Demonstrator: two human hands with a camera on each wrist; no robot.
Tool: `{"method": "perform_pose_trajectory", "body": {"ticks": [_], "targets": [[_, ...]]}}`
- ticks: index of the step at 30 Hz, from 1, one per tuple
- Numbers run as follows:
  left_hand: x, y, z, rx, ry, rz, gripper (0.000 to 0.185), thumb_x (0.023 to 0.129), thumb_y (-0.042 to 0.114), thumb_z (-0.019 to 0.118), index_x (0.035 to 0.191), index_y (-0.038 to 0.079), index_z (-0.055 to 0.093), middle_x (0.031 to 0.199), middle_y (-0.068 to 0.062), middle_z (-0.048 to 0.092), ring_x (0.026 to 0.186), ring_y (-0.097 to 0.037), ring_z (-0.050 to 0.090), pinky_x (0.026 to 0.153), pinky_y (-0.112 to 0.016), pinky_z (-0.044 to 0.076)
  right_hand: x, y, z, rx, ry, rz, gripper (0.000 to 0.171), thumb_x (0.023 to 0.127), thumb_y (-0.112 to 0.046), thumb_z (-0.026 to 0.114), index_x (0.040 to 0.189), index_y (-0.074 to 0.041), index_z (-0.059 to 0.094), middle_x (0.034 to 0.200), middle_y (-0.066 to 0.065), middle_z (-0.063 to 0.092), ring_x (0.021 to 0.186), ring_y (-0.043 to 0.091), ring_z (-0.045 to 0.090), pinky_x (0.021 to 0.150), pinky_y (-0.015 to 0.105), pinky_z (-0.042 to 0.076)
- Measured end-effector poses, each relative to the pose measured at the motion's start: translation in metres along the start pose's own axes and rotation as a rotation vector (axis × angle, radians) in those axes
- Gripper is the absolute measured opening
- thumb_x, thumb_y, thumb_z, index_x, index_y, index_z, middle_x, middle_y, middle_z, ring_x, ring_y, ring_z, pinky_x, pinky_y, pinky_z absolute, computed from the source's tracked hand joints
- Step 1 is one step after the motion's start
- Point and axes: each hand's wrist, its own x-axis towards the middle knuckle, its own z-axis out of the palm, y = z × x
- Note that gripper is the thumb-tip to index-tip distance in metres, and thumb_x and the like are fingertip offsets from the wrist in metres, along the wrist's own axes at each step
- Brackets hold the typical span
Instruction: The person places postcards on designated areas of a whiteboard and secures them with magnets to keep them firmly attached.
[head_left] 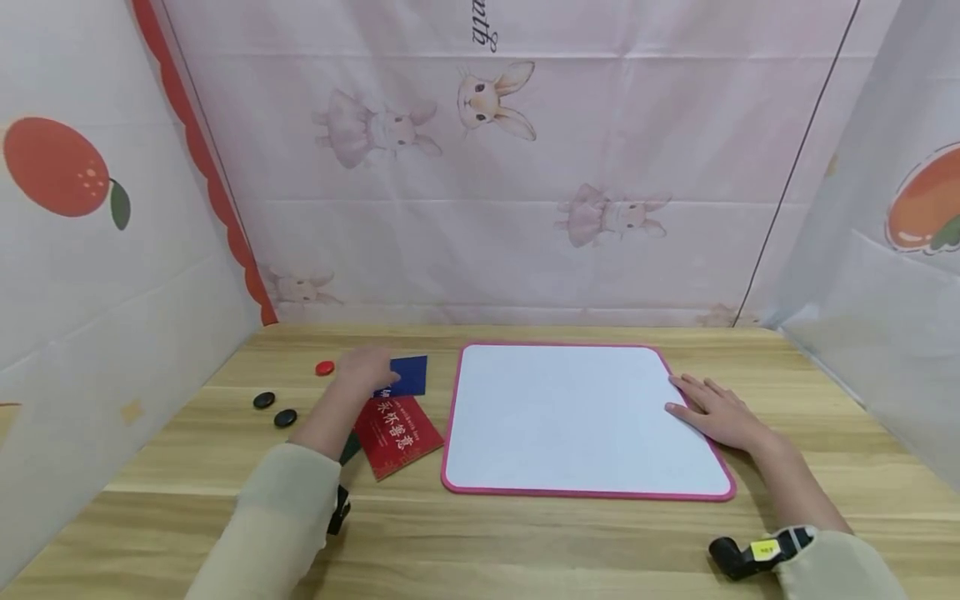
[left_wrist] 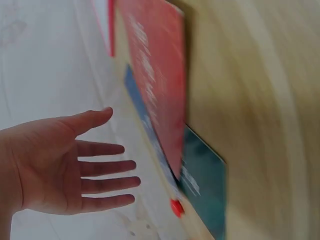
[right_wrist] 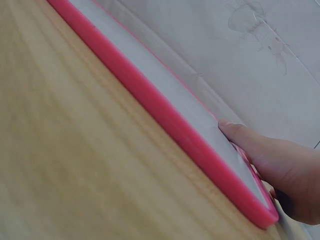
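My left hand (head_left: 363,369) hovers at the left part of the table, overlapping a dark blue card (head_left: 411,377) in the head view. Its fingers are straight and spread, and the palm holds nothing in the left wrist view. A red card with white writing (head_left: 397,435) lies partly over the blue one, and a dark green card (left_wrist: 202,172) shows from beneath it. My right hand (head_left: 723,414) rests at the right edge of a pink-framed whiteboard (head_left: 585,421). The thumb lies on the white surface, while the relaxed fingers extend along the outer side of the frame.
Left of the cards lie a red round piece (head_left: 325,367) and two black round pieces, one farther left (head_left: 264,400) and one nearer (head_left: 285,418). A printed cloth backdrop (head_left: 480,242) stands behind the wooden table (head_left: 525,542), with cloth walls on both sides.
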Motion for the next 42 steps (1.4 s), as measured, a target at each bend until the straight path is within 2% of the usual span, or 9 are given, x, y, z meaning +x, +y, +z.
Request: {"method": "perform_pose_trajectory", "body": {"ticks": [2, 5, 9, 14, 22, 29, 36, 39, 42], "targets": [[0.000, -0.007, 0.003, -0.007, -0.033, -0.065, 0.034, 0.088, 0.029, 0.060, 0.096, -0.003, 0.064, 0.082, -0.012, 0.059, 0.074, -0.024, 0.054, 0.070, -0.041, 0.047, 0.000, 0.000, 0.000, 0.000, 0.002, 0.001, 0.074, 0.090, -0.050, 0.048, 0.142, -0.002, 0.029, 0.143, 0.030, 0.019, 0.128, 0.053, 0.005, 0.096, 0.067, 0.000], [0.001, -0.016, 0.006, -0.007, -0.087, -0.183, 0.046, 0.088, 0.037, 0.058, 0.103, -0.006, 0.062, 0.084, -0.014, 0.058, 0.076, -0.026, 0.055, 0.073, -0.044, 0.048, 0.000, 0.001, 0.002, 0.000, 0.004, 0.000, 0.074, 0.090, -0.050, 0.048, 0.142, -0.002, 0.029, 0.143, 0.030, 0.019, 0.128, 0.053, 0.005, 0.096, 0.067, 0.000], [0.000, -0.026, 0.009, -0.002, -0.122, -0.276, 0.061, 0.085, 0.045, 0.059, 0.110, -0.010, 0.057, 0.086, -0.016, 0.056, 0.078, -0.026, 0.054, 0.072, -0.043, 0.050, 0.000, 0.001, 0.003, 0.000, 0.011, -0.004, 0.072, 0.090, -0.050, 0.048, 0.142, -0.002, 0.030, 0.143, 0.030, 0.020, 0.127, 0.052, 0.006, 0.095, 0.068, 0.001], [0.000, -0.033, 0.012, -0.013, -0.164, -0.294, 0.068, 0.082, 0.048, 0.062, 0.114, -0.012, 0.053, 0.091, -0.017, 0.055, 0.081, -0.027, 0.051, 0.070, -0.037, 0.048, 0.001, 0.001, 0.001, 0.000, 0.018, -0.004, 0.072, 0.090, -0.049, 0.048, 0.141, -0.002, 0.031, 0.143, 0.030, 0.021, 0.127, 0.052, 0.006, 0.094, 0.069, 0.002], [0.004, -0.041, 0.017, -0.090, -0.184, -0.334, 0.076, 0.080, 0.046, 0.065, 0.123, -0.013, 0.044, 0.104, -0.024, 0.052, 0.093, -0.033, 0.048, 0.082, -0.045, 0.043, 0.003, 0.004, 0.001, 0.004, 0.012, 0.003, 0.073, 0.090, -0.051, 0.048, 0.142, -0.003, 0.030, 0.143, 0.029, 0.020, 0.128, 0.052, 0.006, 0.093, 0.070, 0.001], [0.003, -0.050, 0.016, -0.280, -0.155, -0.318, 0.067, 0.079, 0.034, 0.070, 0.121, -0.014, 0.046, 0.108, -0.027, 0.052, 0.098, -0.037, 0.047, 0.089, -0.049, 0.036, 0.005, 0.007, 0.002, 0.003, 0.011, -0.010, 0.073, 0.090, -0.051, 0.047, 0.142, -0.003, 0.029, 0.143, 0.030, 0.019, 0.128, 0.052, 0.005, 0.094, 0.069, 0.001], [0.011, -0.067, 0.017, -0.544, -0.203, -0.263, 0.051, 0.085, 0.011, 0.062, 0.122, -0.017, 0.041, 0.113, -0.030, 0.048, 0.103, -0.039, 0.047, 0.091, -0.048, 0.039, 0.005, 0.005, 0.001, 0.002, 0.013, -0.003, 0.073, 0.090, -0.051, 0.048, 0.142, -0.003, 0.029, 0.143, 0.029, 0.019, 0.128, 0.052, 0.005, 0.095, 0.068, 0.000], [0.017, -0.077, 0.022, -0.653, -0.198, -0.275, 0.052, 0.087, 0.009, 0.060, 0.125, -0.017, 0.036, 0.108, -0.028, 0.049, 0.098, -0.037, 0.049, 0.088, -0.044, 0.043, 0.005, 0.005, 0.000, 0.008, 0.016, -0.003, 0.073, 0.090, -0.050, 0.048, 0.142, -0.003, 0.029, 0.143, 0.030, 0.020, 0.128, 0.052, 0.005, 0.096, 0.068, 0.000], [0.020, -0.086, 0.025, -0.758, -0.181, -0.276, 0.046, 0.088, 0.009, 0.058, 0.122, -0.015, 0.039, 0.097, -0.023, 0.053, 0.088, -0.032, 0.052, 0.082, -0.042, 0.045, 0.004, 0.005, 0.000, 0.015, 0.012, -0.004, 0.073, 0.090, -0.049, 0.049, 0.142, -0.002, 0.030, 0.143, 0.030, 0.019, 0.128, 0.052, 0.005, 0.096, 0.067, -0.001]]}}
